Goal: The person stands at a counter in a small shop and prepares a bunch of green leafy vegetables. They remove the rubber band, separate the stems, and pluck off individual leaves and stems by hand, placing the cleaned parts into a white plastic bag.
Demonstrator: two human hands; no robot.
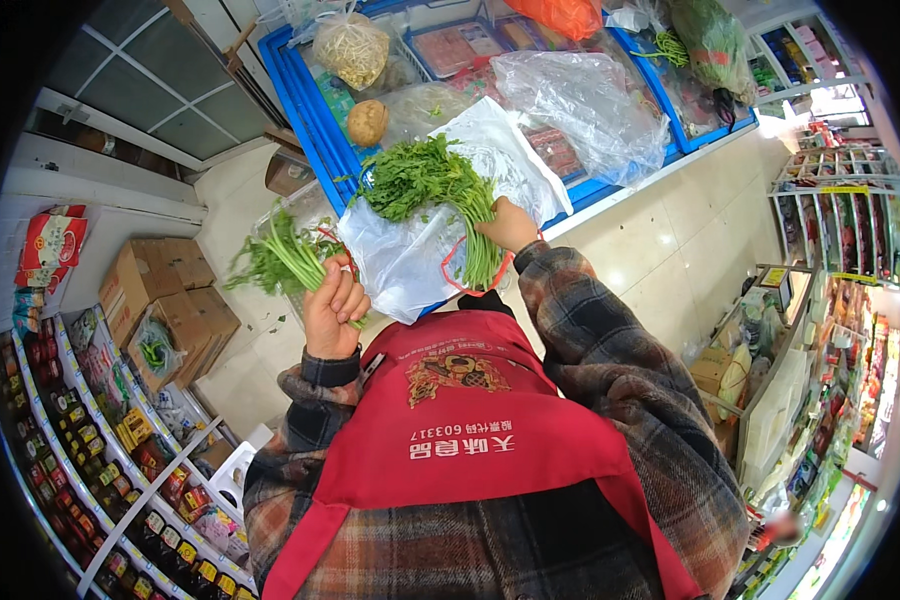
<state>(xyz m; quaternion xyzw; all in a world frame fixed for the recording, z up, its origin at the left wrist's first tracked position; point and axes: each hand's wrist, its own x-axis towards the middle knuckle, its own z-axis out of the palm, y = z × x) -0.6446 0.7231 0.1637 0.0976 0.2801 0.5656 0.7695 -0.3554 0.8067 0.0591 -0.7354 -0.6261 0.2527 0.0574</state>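
Observation:
My left hand (334,311) is closed around the stems of a small bunch of feathery leafy greens (289,251), held up left of the freezer's near corner. The leaves point away to the left. A larger bunch of leafy greens (427,184) lies on a white plastic bag (401,259) on the glass-topped chest freezer. Its long stems bend toward me. At the right side of these stems, my right hand (508,225) has its fingers curled onto them; the fingertips are partly hidden. A red bag handle (450,274) loops around the stem ends.
The blue-rimmed chest freezer (300,112) bears a potato (367,123), a bag of bean sprouts (351,49) and a crumpled clear plastic bag (581,105). Cardboard boxes (172,300) stand at left. Stocked shelves (82,450) line the lower left, with more racks (840,217) at right.

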